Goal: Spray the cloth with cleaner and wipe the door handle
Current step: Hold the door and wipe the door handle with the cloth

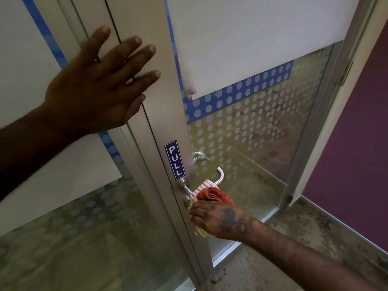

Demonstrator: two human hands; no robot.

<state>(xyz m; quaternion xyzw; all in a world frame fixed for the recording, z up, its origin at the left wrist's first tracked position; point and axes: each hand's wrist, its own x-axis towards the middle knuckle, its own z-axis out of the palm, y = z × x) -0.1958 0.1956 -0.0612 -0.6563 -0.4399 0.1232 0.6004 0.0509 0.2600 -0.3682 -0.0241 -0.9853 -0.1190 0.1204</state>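
The left hand (94, 80) is nearest the lens, its fingers spread wide and laid flat against the metal door frame (147, 85), holding nothing. That frame belongs to a glass door (252, 133) which fills most of the view, its pane frosted white above, crossed by a blue dotted band (237, 95), and patterned with pale dots lower down. To the right stands a purple wall (352, 143), and below it a mottled, worn floor (294, 234) runs along the door's bottom rail. The right hand (214, 217), marked with a dark tattoo on its back, reaches in from the lower right, its grip closed around a cloth (210, 194) that is orange with a striped pink-and-white edge. The cloth is bunched over the lever of the door handle (218, 177), whose curved chrome end rises free just above the fabric, while its round base shows bare against the frame on the left. How tightly the fingers wrap the lever underneath is hard to say, since the cloth hides them. Just above the handle a small blue PULL sign (174, 160) is stuck upright on the frame.
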